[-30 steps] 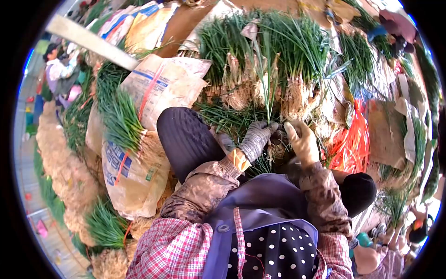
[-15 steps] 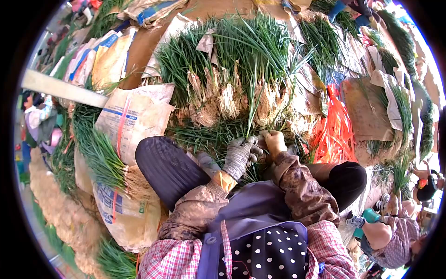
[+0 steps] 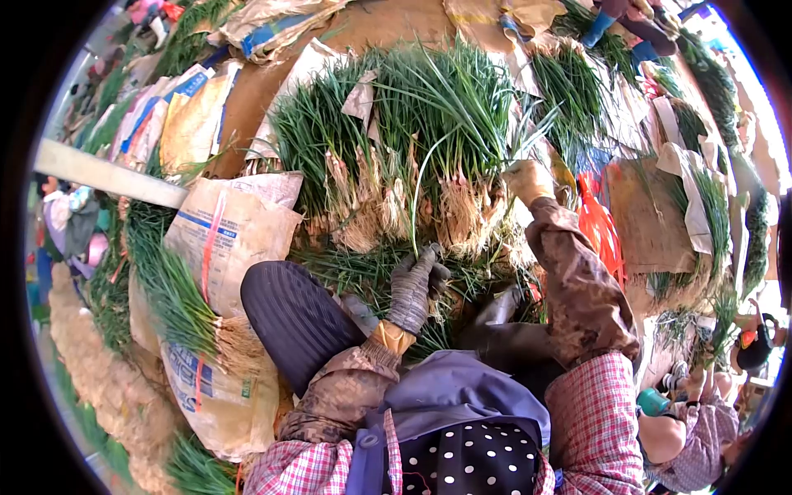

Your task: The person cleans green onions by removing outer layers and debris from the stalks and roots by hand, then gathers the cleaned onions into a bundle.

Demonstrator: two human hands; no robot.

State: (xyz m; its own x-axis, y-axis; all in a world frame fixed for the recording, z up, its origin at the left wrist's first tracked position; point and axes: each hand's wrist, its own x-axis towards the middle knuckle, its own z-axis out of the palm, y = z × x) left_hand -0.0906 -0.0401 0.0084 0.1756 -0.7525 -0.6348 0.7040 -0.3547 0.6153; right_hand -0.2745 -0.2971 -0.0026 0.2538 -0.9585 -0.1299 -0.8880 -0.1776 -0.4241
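Scallion stalk pinched in left hand, right hand on pile.

The scallion stalk is one long thin green blade, curving upward from the gloved fingers pinching its lower end. The heap of scallions behind it lies packed in bunches, green tops pointing away, pale tangled roots facing the person.
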